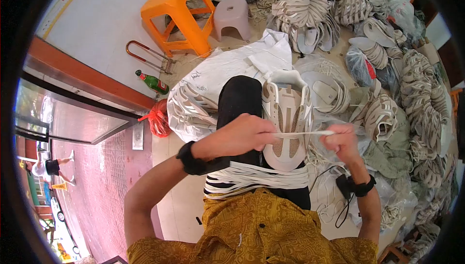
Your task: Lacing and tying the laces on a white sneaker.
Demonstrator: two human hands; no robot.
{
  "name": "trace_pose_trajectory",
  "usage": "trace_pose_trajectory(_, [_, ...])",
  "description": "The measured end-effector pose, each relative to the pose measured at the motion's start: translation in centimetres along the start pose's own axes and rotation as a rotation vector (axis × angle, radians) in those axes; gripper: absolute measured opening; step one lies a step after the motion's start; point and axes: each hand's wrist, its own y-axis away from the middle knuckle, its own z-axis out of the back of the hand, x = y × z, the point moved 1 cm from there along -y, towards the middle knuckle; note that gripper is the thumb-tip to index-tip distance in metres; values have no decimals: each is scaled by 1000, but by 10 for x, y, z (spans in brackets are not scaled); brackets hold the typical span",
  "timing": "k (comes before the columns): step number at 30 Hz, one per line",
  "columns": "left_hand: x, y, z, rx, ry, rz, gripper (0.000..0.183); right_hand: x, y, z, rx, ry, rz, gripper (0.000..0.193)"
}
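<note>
A white shoelace is pulled taut between my two hands. My left hand pinches one end, and my right hand, slightly blurred, grips the other in closed fingers. Beneath the lace a beige and white shoe upper rests on my right thigh, its toe toward me. It has mesh panels and rows of eyelets along the middle. A bundle of white laces lies across my lap, over my black trousers.
A white sack holding shoe uppers lies ahead. Stacks of shoe uppers fill the right side. An orange stool, a small grey stool, a green bottle and a red plastic bag stand to the left, near the doorway.
</note>
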Motion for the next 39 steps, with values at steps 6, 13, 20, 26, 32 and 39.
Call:
trace_pose_trajectory(6, [44, 2, 3, 96, 160, 340, 26, -38, 15, 86, -321, 31, 49, 9])
trace_pose_trajectory(13, [65, -19, -31, 101, 1029, 364, 28, -53, 8, 82, -332, 1139, 273, 23])
trace_pose_trajectory(20, [51, -44, -78, 35, 1445, 280, 28, 1, -11, -47, 69, 1007, 992, 30])
trace_pose_trajectory(26, [53, -37, -97, -134, 1640, 281, 23, -4, -29, -74, 102, 1154, 1138, 17])
trace_pose_trajectory(32, [46, -40, -110, -271, 1640, 393, 23, -6, -22, -69, 277, 1351, 1036, 13])
trace_pose_trajectory(39, [38, -27, -95, -233, 1345, 251, 27, -5, -12, -42, -70, 831, 978, 4])
